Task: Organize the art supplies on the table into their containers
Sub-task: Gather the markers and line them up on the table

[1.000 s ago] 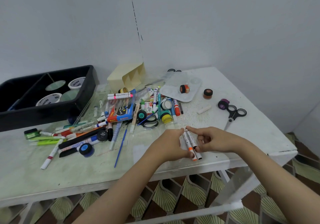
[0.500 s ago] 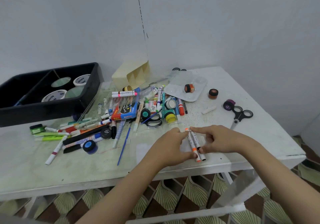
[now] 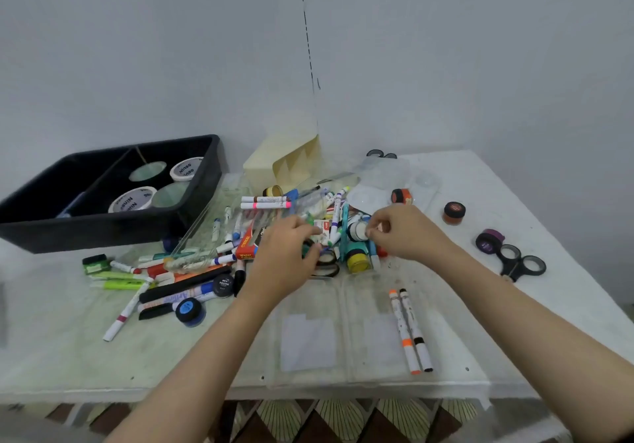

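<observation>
A heap of markers, pens and small paint jars [image 3: 260, 202] lies across the middle of the white table [image 3: 480, 185]. My left hand [image 3: 284, 257] reaches into the heap with its fingers bent down over black scissors and markers. My right hand [image 3: 408, 233] is over the heap's right side, thumb and forefinger pinched together beside a white jar [image 3: 356, 231]; what they hold is hidden. An orange marker [image 3: 403, 333] and a black marker [image 3: 415, 329] lie side by side in the open clear plastic case [image 3: 308, 367] near the front edge.
A black tray [image 3: 103, 233] holding tape rolls stands at back left, a cream organizer [image 3: 284, 164] behind the heap. Black scissors [image 3: 514, 264], purple tape [image 3: 490, 240] and an orange jar [image 3: 454, 211] lie at right. A blue-lidded jar [image 3: 188, 309] sits front left.
Both hands let go of the orange and black markers, which now lie in the clear case. The hands moved away from me into the heap.
</observation>
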The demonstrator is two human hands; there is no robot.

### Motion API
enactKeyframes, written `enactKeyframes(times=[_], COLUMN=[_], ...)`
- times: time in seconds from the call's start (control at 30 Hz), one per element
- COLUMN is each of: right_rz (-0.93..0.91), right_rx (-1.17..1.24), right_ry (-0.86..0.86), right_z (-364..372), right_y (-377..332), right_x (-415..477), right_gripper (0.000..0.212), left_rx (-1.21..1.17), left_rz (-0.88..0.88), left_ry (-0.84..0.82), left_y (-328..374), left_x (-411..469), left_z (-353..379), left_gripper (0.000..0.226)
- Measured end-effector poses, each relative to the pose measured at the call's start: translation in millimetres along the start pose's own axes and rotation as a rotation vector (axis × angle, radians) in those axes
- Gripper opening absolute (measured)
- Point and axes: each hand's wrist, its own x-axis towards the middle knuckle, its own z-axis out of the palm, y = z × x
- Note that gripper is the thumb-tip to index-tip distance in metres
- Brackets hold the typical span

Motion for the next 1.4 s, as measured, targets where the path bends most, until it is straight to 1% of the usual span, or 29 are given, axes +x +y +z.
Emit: enactKeyframes(times=[0.1,0.17,0.2,0.33,0.43,0.5,0.6,0.63,0.7,0.77,0.83,0.9,1.03,1.07,1.17,1.27,1.33,1.4], right_rz=[-0.009,-0.010,-0.016,-0.029,0.006,0.052,0.115,0.126,0.134,0.130,0.130,0.129,0.137,0.144,0.160,0.181,0.197,0.205], right_rx=[-0.027,-0.101,-0.135,-0.219,-0.207,-0.059,0.347,0.461,0.604,0.664,0.711,0.753,0.752,0.753,0.782,0.801,0.814,0.826], right_ry=[0.015,0.005,0.008,0.047,0.042,0.061,0.159,0.193,0.263,0.338,0.379,0.395,0.419,0.421,0.415,0.411,0.414,0.419], right_z=[12,21,25,38,44,45,37,32,21,10,2,-3,-3,-2,0,2,3,3], right_y=[-9,-11,-12,-9,-10,-12,-13,-13,-10,-6,0,7,18,20,23,25,24,21], right_x=[35,57,67,96,109,115,115,113,107,99,90,80,64,59,44,29,19,10], right_gripper=[0.032,0.043,0.046,0.042,0.040,0.032,0.012,0.009,0.009,0.010,0.011,0.011,0.012,0.013,0.017,0.016,0.014,0.014], left_rx=[0.025,0.009,0.000,-0.021,-0.030,-0.041,-0.028,-0.019,-0.004,0.042,0.099,0.131,0.240,0.252,0.256,0.159,-0.046,-0.255], left_rz=[-0.039,-0.061,-0.073,-0.110,-0.113,-0.141,-0.189,-0.196,-0.233,-0.279,-0.305,-0.309,-0.291,-0.293,-0.301,-0.316,-0.350,-0.370], left_ry=[0.026,0.038,0.041,0.034,0.023,-0.006,-0.076,-0.100,-0.157,-0.223,-0.253,-0.270,-0.445,-0.466,-0.443,-0.423,-0.370,-0.299], left_y=[-14,-21,-24,-32,-35,-34,-29,-27,-25,-24,-22,-20,-13,-12,-10,-9,-11,-11], left_x=[19,30,37,64,82,96,119,126,138,149,160,169,180,181,182,179,176,172], left_z=[-2,-1,0,7,14,17,19,19,23,28,33,38,48,50,51,48,45,37], left_gripper=[0.025,0.025,0.025,0.027,0.027,0.027,0.026,0.025,0.023,0.018,0.013,0.017,0.013,0.013,0.006,0.008,0.016,0.016])
